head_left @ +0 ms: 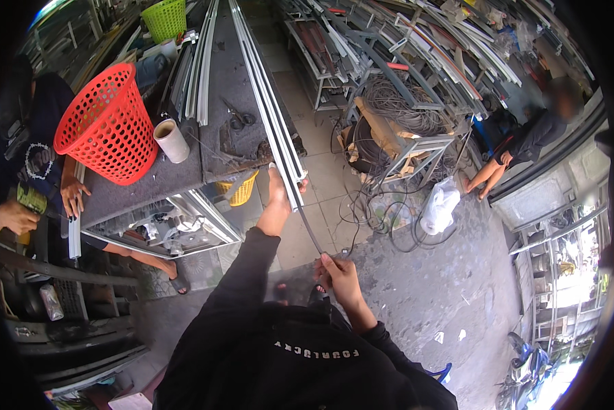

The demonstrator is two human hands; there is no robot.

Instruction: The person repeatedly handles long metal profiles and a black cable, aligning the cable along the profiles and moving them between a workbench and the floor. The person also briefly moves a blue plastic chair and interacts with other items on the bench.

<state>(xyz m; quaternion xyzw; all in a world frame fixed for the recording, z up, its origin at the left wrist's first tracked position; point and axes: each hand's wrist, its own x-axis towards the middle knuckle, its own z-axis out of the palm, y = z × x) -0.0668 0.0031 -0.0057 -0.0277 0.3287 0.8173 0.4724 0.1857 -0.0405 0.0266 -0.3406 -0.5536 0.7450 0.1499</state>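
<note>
My left hand is wrapped around the near end of a long pale metal profile, which overhangs the bench edge and runs away along the bench. From the profile's end a thin dark strip, like a rubber gasket, stretches down to my right hand. There my thumb and fingers pinch it. The strip continues in loose loops on the floor to the right. Scissors lie on the dark bench top, left of the profile.
A red basket and a white roll stand on the bench. At left, a co-worker's hand rests on another profile. Coiled dark strip sits on a stand, with a white plastic bag nearby. Another person sits at right.
</note>
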